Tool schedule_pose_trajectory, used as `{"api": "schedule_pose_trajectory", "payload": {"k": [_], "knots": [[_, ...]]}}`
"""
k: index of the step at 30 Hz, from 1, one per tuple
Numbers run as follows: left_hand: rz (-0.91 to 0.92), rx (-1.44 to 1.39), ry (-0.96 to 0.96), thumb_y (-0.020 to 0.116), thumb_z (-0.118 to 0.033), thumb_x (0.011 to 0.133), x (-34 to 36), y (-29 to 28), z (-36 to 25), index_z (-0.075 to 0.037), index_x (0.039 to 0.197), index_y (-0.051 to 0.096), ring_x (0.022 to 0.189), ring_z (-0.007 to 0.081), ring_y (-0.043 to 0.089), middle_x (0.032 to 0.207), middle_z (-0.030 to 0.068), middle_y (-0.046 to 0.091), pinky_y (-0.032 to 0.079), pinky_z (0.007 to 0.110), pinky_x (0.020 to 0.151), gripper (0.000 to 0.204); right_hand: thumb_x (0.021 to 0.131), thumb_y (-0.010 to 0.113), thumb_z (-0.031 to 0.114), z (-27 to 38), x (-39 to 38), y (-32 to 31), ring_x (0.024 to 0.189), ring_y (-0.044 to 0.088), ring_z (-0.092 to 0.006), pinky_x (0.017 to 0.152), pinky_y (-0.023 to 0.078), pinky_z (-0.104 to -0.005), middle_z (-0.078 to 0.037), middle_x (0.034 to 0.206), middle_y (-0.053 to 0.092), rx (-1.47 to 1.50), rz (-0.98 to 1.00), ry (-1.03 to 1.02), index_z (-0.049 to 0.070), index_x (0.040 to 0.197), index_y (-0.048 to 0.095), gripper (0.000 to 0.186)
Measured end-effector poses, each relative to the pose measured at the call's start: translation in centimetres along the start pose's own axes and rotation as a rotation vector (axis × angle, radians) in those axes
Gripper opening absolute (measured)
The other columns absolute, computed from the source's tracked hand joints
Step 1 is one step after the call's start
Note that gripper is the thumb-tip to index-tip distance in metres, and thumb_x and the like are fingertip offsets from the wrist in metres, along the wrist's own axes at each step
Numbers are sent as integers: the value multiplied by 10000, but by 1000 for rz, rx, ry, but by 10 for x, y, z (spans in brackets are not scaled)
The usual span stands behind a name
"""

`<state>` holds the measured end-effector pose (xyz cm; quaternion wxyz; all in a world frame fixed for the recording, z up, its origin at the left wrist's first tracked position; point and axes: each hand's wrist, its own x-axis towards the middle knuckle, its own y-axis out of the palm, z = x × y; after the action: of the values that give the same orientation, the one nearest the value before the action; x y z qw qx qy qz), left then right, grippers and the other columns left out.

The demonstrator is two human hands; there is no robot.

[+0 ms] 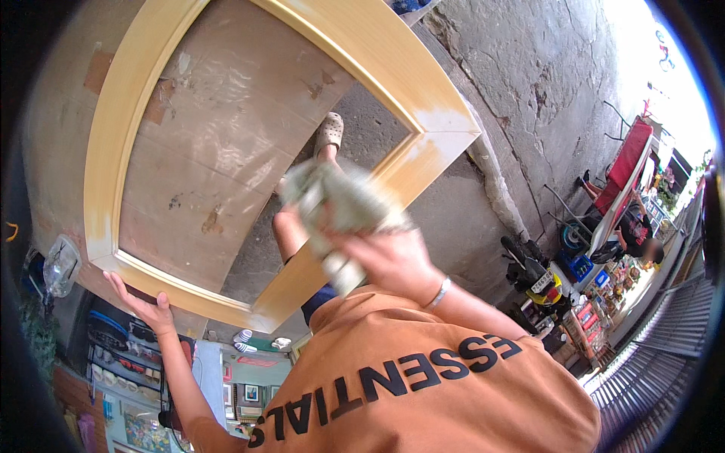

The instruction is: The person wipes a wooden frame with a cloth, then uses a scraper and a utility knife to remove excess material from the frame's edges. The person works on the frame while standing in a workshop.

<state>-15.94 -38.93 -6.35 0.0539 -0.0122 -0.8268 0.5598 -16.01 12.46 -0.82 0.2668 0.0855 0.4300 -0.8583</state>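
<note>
A pale yellow wooden frame (287,300) with a moulded inner edge and an open centre is held tilted in front of me. Lighter, whitish patches show at its right corner. My left hand (143,303) rests against its lower left corner, fingers stretched out and thumb apart. Over the frame's lower right side, my right hand (393,260) grips a bunched grey-green cloth (336,200). Both are smeared by motion, and whether the cloth touches the wood I cannot tell. The cloth hides part of that side.
Behind the frame lies a brown sheet of board (219,128) with torn patches. My foot wears a beige clog (329,132). At right stand a yellow and black motorbike (540,283), a red-topped seat (627,162) and a person (634,230). Shoe racks (124,370) stand at lower left.
</note>
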Motion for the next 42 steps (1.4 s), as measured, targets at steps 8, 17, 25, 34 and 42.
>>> {"api": "schedule_pose_trajectory", "payload": {"k": [8,17,25,34,42], "knots": [[26,10,5,541,-809,873,2,-1,0,18,1606,226,1554,428,200,1667,286,201,160,550,1260,1149,788,736,136,3,-1,13,1380,536,-368,1166,411,-495,-161,1445,594,-113,-219,-20,120,1365,655,582],[22,18,-13,531,-826,867,4,-2,-6,19,1602,231,1548,436,210,1662,293,204,170,556,1255,1159,816,716,183,-14,6,17,1378,539,-366,1191,361,-525,-126,1416,626,-62,-398,113,123,1339,666,529],[22,-2,-26,549,-803,874,-3,-3,-5,28,1604,223,1553,431,203,1668,292,194,155,546,1261,1153,795,786,153,-43,26,-36,1415,477,-450,1135,430,-528,-232,1409,608,-211,-433,148,22,1386,622,627],[14,-5,-14,553,-798,876,-5,-4,-3,30,1602,232,1555,431,195,1666,297,191,154,549,1259,1148,776,736,125,-34,14,-6,1434,466,-404,1177,374,-509,-224,1461,563,-51,-480,182,45,1440,568,689],[14,-19,1,560,-796,874,2,0,-4,24,1602,236,1554,435,194,1666,296,193,156,551,1258,1144,750,723,80,2,-3,12,1397,535,-332,1158,409,-525,-118,1413,636,-95,-169,-40,138,1374,661,630]]}}
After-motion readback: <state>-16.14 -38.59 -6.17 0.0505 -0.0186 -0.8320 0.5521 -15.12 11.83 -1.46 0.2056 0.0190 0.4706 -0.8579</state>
